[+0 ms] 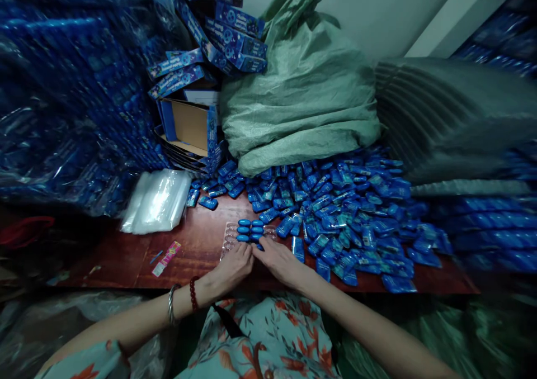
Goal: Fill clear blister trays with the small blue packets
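A clear plastic tray with rounded hollows lies at the table's front, and two short columns of glossy blue oval pieces sit in its middle. My left hand is closed at the tray's near edge, fingers curled down; what lies under its fingertips is hidden. Close beside it, my right hand has its fingers drawn together over the nearest blue oval piece at the tray's near end. Right of the tray spreads a large heap of small blue wrapped packets.
Clear plastic bags lie at the left on the red-brown table, near a pink-and-yellow strip. Behind stand an open blue carton, stacked printed boxes and a big green sack. Grey stacked sheets rise at the right.
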Demonstrator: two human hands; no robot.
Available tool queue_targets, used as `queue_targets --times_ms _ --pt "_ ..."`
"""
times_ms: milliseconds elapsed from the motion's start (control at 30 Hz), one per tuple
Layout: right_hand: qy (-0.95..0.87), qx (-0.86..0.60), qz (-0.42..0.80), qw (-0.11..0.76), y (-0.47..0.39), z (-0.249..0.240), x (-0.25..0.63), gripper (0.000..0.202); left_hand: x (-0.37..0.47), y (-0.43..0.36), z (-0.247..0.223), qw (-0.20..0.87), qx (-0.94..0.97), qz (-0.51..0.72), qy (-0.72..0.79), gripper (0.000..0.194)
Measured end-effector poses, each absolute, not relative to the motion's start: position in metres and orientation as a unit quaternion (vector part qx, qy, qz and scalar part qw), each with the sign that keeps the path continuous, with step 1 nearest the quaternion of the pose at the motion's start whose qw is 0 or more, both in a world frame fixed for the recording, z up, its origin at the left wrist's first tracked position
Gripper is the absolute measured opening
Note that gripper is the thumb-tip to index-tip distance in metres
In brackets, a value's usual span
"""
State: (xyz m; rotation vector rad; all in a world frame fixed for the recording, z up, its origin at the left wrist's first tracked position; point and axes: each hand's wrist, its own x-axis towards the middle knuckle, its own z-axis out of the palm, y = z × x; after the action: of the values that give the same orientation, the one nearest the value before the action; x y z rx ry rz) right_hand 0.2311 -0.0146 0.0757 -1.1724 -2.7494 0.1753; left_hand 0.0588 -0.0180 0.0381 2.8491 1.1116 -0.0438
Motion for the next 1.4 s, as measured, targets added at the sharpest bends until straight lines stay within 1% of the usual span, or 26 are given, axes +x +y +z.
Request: queue_targets --times_ms 67,133,200,233,300,433,500,533,600,667,733,833,900,967,1033,1067,1133,1200,1233,1300,1400 --pt "-0.913 -0.402 0.034 0.066 -0.015 0.074 0.227 0.024 0.051 -0.018 0.036 0.055 0.924 0.011 0.378 0.039" --pt "-0.909 -0.411 0.021 0.065 -0.014 0.068 0.224 0.029 0.044 -0.017 0.034 0.067 0.910 0.060 0.405 0.047" --pt "-0.906 -0.414 0.022 0.084 -0.014 0.060 0.223 0.031 0.039 -0.018 0.031 0.080 0.893 0.112 0.428 0.054" --pt "-0.905 -0.412 0.023 0.105 -0.014 0.054 0.224 0.032 0.039 -0.018 0.029 0.088 0.887 0.131 0.435 0.054" --pt "-0.897 -0.408 0.023 0.168 -0.017 0.042 0.227 0.033 0.039 -0.020 0.026 0.099 0.879 0.156 0.440 0.047" --pt "-0.852 -0.423 0.040 0.305 -0.026 0.022 0.244 0.033 0.033 -0.018 0.026 0.068 0.856 0.233 0.457 0.034" --pt "-0.826 -0.459 0.052 0.324 -0.026 0.021 0.257 0.035 0.023 -0.005 0.030 0.052 0.832 0.271 0.481 0.032" --pt "-0.820 -0.480 0.052 0.306 -0.023 0.024 0.265 0.037 0.016 0.005 0.034 0.045 0.819 0.275 0.501 0.031" --pt "-0.829 -0.515 0.035 0.215 -0.014 0.031 0.278 0.043 0.001 0.031 0.040 0.021 0.802 0.232 0.550 0.033" --pt "-0.846 -0.525 -0.004 0.092 -0.001 0.040 0.285 0.049 -0.011 0.060 0.045 -0.014 0.804 0.124 0.582 0.037" --pt "-0.858 -0.511 -0.052 0.004 0.012 0.045 0.286 0.048 -0.017 0.084 0.048 -0.035 0.811 0.027 0.584 0.038" --pt "-0.876 -0.470 -0.099 -0.054 0.026 0.047 0.282 0.036 -0.017 0.102 0.050 -0.030 0.820 -0.019 0.572 0.035" --pt "-0.891 -0.439 -0.100 -0.055 0.031 0.047 0.284 0.032 -0.017 0.102 0.053 -0.023 0.822 -0.024 0.569 0.034" --pt "-0.901 -0.428 -0.070 -0.011 0.030 0.050 0.293 0.031 -0.023 0.092 0.057 -0.019 0.821 -0.032 0.570 0.032" --pt "-0.891 -0.445 0.000 0.089 0.022 0.054 0.304 0.030 -0.032 0.072 0.063 -0.001 0.815 -0.002 0.580 0.028" --pt "-0.872 -0.463 0.048 0.151 0.015 0.055 0.309 0.029 -0.038 0.059 0.065 0.017 0.810 0.038 0.586 0.026" --pt "-0.810 -0.498 0.153 0.269 -0.005 0.056 0.312 0.028 -0.046 0.028 0.070 0.071 0.789 0.160 0.589 0.025" --pt "-0.739 -0.521 0.245 0.349 -0.026 0.051 0.304 0.029 -0.047 -0.005 0.073 0.125 0.760 0.271 0.577 0.022" --pt "-0.713 -0.526 0.276 0.372 -0.035 0.047 0.297 0.030 -0.044 -0.020 0.073 0.149 0.750 0.304 0.569 0.020" --pt "-0.693 -0.513 0.309 0.400 -0.047 0.035 0.279 0.032 -0.032 -0.043 0.069 0.193 0.746 0.327 0.547 0.018" --pt "-0.719 -0.458 0.308 0.423 -0.048 0.016 0.258 0.028 -0.010 -0.057 0.056 0.230 0.760 0.322 0.515 0.022"
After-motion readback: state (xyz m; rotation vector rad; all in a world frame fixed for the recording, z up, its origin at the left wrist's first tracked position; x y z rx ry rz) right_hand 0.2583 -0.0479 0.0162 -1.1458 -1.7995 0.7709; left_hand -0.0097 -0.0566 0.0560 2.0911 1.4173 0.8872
